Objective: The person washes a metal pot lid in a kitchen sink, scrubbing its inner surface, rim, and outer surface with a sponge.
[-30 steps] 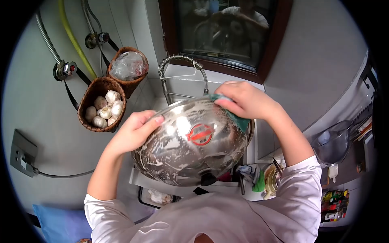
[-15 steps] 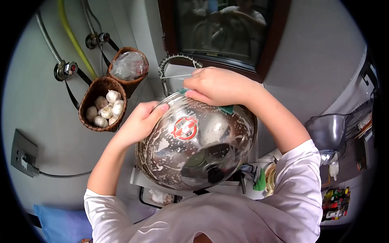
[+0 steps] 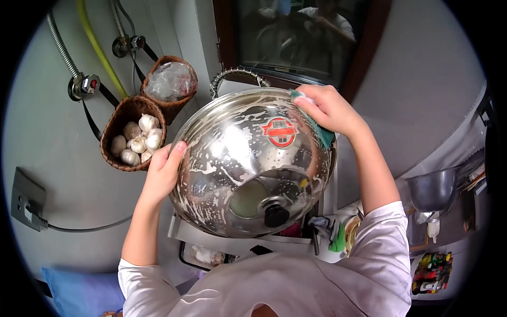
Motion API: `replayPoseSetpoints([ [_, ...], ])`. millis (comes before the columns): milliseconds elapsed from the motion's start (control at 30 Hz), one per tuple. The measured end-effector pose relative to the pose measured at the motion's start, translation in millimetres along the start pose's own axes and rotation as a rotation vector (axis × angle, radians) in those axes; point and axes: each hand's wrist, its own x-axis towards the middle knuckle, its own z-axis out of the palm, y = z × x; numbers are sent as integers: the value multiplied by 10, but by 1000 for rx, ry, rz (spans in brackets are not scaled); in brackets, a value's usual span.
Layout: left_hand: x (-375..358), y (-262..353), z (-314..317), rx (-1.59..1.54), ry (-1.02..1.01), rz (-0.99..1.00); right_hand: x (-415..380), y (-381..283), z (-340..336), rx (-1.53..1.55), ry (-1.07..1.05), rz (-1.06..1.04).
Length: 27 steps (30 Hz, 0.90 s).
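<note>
A large domed metal lid (image 3: 211, 179) with soapy streaks, a red-and-white sticker, a glass window and a black knob (image 3: 276, 215) is held up in front of me. My left hand (image 3: 167, 169) grips its left rim, thumb on the outer face. At the upper right rim, my right hand (image 3: 330, 110) presses a green scouring pad (image 3: 322, 133) against the lid, with some foam by the fingers. The fingertips behind the rim are hidden.
Two woven baskets hang on the left wall, one with garlic (image 3: 149, 122), one with plastic bags (image 3: 170, 82). Behind the lid stands a coiled faucet (image 3: 240, 71) below a window. A socket (image 3: 27, 201) is at far left; a metal bowl (image 3: 433, 190) is at right.
My right hand has moved right and slightly down along the rim with the pad. The lid has turned, its sticker shifting right and up. My left hand is lower and further left.
</note>
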Motion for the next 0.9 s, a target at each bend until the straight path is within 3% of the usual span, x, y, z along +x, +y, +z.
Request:
replayPoseSetpoints([
  [200,214,265,60,-7,-60,-4,79,-21,-118,-119,-37,-25],
  [400,392,360,220,277,-215,0,234,-81,134,-144,-109,-245],
  [533,424,443,538,250,-335,24,338,-310,347,-205,-146,-424],
  [633,500,435,634,383,-412,97,382,-498,459,-311,-303,-378],
  [733,503,515,607,447,-408,60,335,-285,473,-151,-237,-423],
  [900,418,231,290,262,-283,-20,-124,146,299,43,-87,-67],
])
